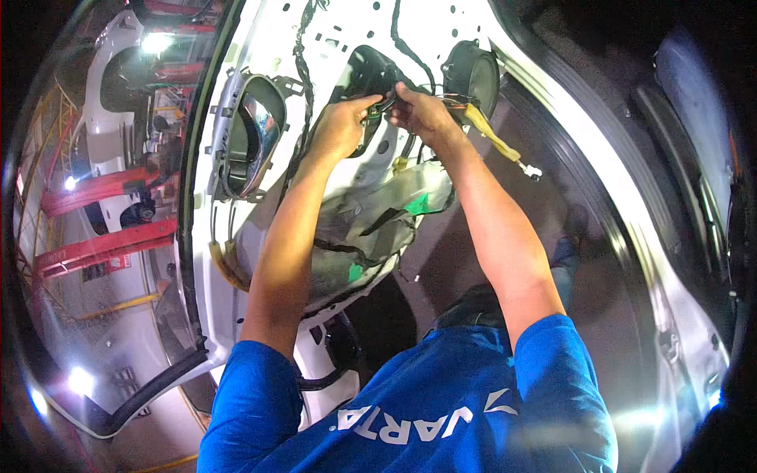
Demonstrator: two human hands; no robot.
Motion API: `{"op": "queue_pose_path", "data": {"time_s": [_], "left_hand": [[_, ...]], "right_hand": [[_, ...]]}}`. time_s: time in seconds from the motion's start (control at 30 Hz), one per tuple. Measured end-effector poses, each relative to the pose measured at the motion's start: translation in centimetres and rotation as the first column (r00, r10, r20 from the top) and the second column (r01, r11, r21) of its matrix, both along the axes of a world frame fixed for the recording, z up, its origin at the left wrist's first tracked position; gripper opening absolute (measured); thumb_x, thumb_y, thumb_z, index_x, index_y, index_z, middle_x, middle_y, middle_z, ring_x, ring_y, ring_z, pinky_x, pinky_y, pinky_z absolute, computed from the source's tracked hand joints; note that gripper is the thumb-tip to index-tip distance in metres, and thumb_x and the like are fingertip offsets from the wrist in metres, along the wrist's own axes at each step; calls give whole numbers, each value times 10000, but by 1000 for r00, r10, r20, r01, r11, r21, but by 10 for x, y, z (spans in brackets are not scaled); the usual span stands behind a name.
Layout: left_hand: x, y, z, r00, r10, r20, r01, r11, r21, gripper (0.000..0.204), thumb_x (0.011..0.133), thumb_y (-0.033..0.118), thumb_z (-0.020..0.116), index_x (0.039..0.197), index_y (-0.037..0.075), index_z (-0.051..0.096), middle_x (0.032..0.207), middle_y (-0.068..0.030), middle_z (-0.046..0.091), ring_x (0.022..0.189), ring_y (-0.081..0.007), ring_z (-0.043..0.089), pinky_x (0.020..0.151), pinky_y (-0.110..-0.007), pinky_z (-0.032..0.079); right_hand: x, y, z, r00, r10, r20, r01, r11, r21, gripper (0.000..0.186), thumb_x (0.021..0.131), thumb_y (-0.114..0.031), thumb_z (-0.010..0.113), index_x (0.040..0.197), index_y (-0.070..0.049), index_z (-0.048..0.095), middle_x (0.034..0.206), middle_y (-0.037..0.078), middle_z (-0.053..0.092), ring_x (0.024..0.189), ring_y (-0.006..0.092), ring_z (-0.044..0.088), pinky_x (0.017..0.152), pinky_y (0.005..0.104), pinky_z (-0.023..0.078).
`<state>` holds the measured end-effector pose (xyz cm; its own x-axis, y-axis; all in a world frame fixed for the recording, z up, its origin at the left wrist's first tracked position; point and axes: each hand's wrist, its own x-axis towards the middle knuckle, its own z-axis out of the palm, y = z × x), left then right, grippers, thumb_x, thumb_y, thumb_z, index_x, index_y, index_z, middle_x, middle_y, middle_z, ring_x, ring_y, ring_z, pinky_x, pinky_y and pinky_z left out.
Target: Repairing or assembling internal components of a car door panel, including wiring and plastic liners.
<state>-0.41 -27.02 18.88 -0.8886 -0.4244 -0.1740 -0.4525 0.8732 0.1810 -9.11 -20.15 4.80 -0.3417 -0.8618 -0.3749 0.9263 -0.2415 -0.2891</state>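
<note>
Left hand [341,128] and right hand [424,117] pinch dark wiring [388,105] (apparently steadying it, from here); a yellow cable [489,132] dangles nearby.

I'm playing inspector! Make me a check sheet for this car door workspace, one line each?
Surface: white door shell with holes.
Job's things: small dark part at the fingers; its kind is unclear.
Clutter: crumpled greyish sheet with green patches, across part of the door.
Grips: left grip and right grip close together at the dark part; exact hold unclear.
Cables: yellow-wrapped cable ends in a white connector.
Surroundings: round speaker on the door; red beams at left.
</note>
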Motion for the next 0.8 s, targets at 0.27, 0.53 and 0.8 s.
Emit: {"op": "queue_pose_path", "data": {"time_s": [0.27,0.53,0.8], "left_hand": [[-2,-6,-8,985,136,105,-135,991,-16,285,888,99,511,1139,190,612,914,-161,648,649,-218,577,603,-319,445],[0,-7,-9,996,89,12,-89,996,-2,262,870,121,538,1120,130,618,932,-168,650,783,-245,636,694,-326,472],[2,-13,-15,998,52,-23,-54,991,-120,316,812,51,550,1127,36,569,965,-246,613,903,-362,605,770,-411,464]], "right_hand": [[6,-4,1,970,-139,-199,147,989,26,253,834,-232,652,849,18,612,728,47,590,618,123,539,544,253,463],[12,0,26,878,-163,-450,330,886,325,340,734,-272,726,618,29,617,561,77,570,478,143,492,476,286,391],[24,28,17,387,-186,-903,740,646,185,185,837,-167,577,953,-35,636,758,69,652,516,162,576,535,284,463]]}}
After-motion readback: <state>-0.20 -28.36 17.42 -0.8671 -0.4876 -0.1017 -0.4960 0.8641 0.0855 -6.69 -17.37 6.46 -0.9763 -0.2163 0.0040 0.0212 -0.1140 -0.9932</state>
